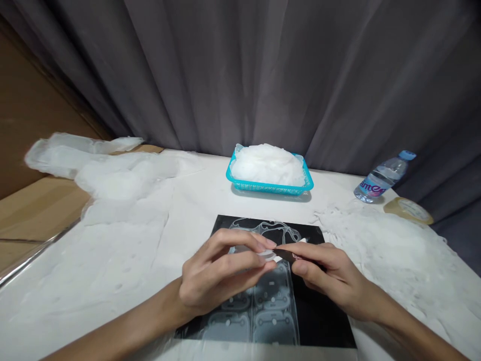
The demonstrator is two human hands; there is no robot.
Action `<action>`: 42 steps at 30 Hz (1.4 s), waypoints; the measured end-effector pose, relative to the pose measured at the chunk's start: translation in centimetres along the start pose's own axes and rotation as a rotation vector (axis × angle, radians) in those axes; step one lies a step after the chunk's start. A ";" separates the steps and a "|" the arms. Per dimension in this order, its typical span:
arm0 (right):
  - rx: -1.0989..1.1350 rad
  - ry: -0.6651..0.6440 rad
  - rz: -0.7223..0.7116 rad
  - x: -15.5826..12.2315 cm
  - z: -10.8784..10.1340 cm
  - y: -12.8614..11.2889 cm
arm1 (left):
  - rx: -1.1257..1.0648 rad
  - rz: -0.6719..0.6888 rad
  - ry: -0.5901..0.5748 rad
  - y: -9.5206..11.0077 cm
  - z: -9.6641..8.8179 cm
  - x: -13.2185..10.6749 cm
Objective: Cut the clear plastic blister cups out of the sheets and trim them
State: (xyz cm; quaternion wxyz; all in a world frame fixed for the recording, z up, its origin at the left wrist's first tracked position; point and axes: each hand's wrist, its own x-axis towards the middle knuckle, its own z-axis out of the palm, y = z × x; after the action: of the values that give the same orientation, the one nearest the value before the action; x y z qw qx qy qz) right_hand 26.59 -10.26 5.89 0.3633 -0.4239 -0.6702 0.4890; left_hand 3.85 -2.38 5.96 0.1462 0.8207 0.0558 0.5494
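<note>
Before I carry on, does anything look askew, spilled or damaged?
No clear spill or damage. The white sheeting at left looks untidy, crumpled and spread onto cardboard; more white material heaps above the rim of the blue basket. The bottle slants, perhaps just lens distortion.

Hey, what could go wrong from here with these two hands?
The dark tool in the right hand points toward the fingertips of the left hand, so a slip might nick them. The small clear piece is pinched there and could drop onto the black sheet. White material heaped above the rim of the blue basket might spill if knocked.
</note>
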 end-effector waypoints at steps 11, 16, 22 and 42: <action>0.054 0.016 0.003 -0.2 0.1 0.8 | -0.005 -0.007 0.003 -0.1 0.0 0.0; 0.114 0.047 0.032 -0.1 -0.1 1.1 | 0.018 -0.021 -0.013 -0.2 -0.2 0.0; 0.165 0.190 0.144 1.3 -0.8 3.1 | 0.090 -0.033 -0.025 -0.5 -0.3 -0.2; -1.064 0.630 0.297 2.5 -6.8 11.9 | 0.186 0.057 -0.153 -2.6 0.3 -2.8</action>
State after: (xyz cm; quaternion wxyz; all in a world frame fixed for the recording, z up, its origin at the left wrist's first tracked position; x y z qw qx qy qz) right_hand 34.29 -3.67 -3.66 0.2112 -0.7583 -0.6166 -0.0139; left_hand 3.22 -0.66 2.63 0.0576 0.8714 0.0720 0.4818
